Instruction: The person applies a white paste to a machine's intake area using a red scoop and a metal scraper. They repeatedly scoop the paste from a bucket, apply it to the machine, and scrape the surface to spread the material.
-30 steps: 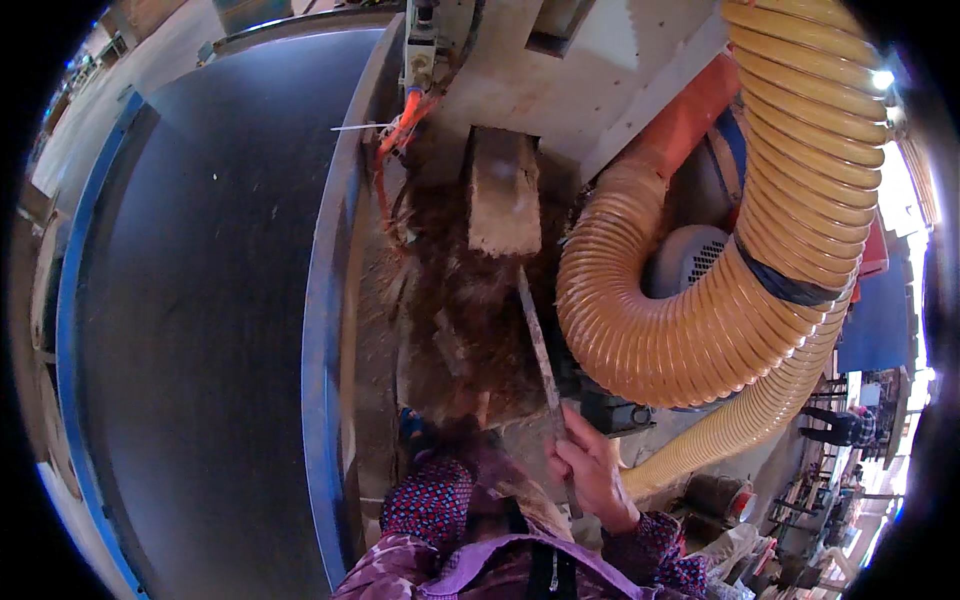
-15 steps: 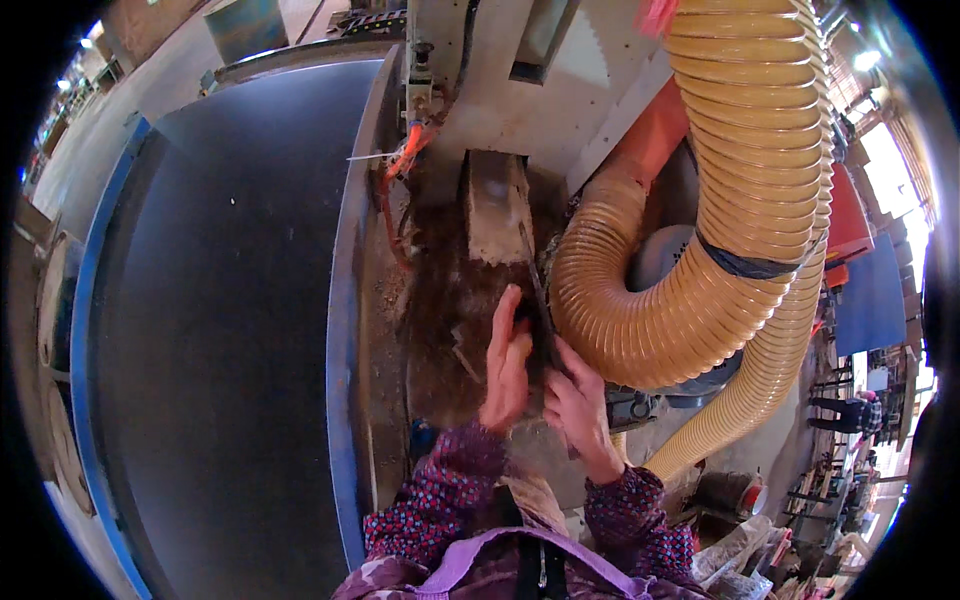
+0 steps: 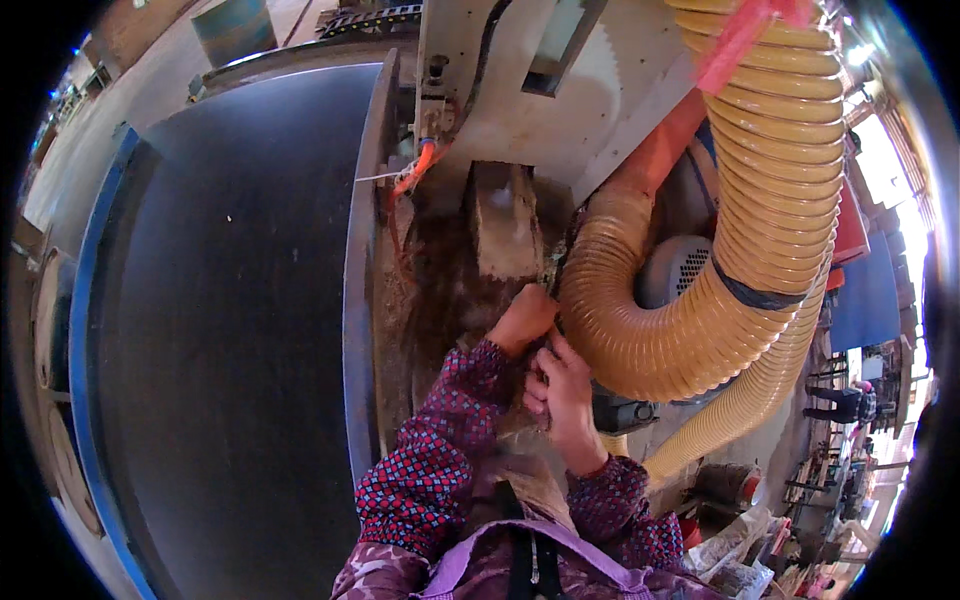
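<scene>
My left hand (image 3: 527,317) is closed, fingers bunched, just below the front end of a dusty wooden-looking block (image 3: 506,235). My right hand (image 3: 568,390) is curled a little lower and to the right, its index finger stretched up toward the left hand. Between them runs a long thin dark strip, now mostly covered by the fingers; its exact kind cannot be made out. Both hands work in a dusty gap, close beside a ribbed yellow hose (image 3: 640,350).
A wide dark belt (image 3: 230,300) with a blue frame edge (image 3: 362,300) lies to the left. Behind stands a pale machine housing (image 3: 520,120) with an orange air tube (image 3: 420,165). A grey motor (image 3: 680,268) sits behind the hose. A person (image 3: 845,403) stands far right.
My left hand has gone from flat and open to closed, moving slightly up and right. My right hand has stayed nearly in place. The thin strip is more hidden; the view has shifted slightly.
</scene>
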`<state>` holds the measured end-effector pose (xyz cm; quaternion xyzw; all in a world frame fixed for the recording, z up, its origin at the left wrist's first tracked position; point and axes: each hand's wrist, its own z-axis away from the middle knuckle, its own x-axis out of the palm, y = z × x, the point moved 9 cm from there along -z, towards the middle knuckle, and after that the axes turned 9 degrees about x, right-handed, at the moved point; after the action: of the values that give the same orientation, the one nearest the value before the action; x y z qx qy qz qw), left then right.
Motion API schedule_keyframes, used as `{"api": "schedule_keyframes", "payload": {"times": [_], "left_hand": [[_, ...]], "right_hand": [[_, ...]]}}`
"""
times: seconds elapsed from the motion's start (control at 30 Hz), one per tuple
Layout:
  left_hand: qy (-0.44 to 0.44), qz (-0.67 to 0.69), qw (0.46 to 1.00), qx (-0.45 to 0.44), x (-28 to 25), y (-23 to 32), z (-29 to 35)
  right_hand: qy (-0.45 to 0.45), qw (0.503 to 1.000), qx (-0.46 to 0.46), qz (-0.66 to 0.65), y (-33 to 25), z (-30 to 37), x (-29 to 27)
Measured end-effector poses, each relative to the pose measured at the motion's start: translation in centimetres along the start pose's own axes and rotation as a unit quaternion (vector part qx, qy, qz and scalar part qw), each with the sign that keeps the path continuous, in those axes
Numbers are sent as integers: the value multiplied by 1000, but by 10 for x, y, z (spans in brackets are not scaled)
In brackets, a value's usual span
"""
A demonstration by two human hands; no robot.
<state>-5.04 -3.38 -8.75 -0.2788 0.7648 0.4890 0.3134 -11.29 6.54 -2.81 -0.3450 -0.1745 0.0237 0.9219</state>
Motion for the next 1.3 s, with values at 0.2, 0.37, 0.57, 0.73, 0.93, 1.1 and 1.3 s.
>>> {"api": "schedule_keyframes", "payload": {"times": [0.2,0.37,0.57,0.73,0.93,1.1,1.3], "left_hand": [[-48,-100,993,47,-1,-5,-25],[-54,-132,988,61,4,-39,-50],[53,-127,990,22,4,-31,-32],[74,-141,979,129,-16,-12,-44],[67,82,989,-108,0,-61,-61],[105,754,557,-333,37,-42,-27],[117,558,749,-338,-27,-23,0]], "right_hand": [[-8,1000,-13,-20,-21,-35,0],[-6,1000,-20,-23,-42,-57,16],[23,997,-9,70,-31,-51,10],[7,999,9,50,-58,-54,9],[-88,995,51,11,-74,-79,11],[-37,994,25,96,-74,-78,0],[96,687,-263,670,-101,-69,8]]}}
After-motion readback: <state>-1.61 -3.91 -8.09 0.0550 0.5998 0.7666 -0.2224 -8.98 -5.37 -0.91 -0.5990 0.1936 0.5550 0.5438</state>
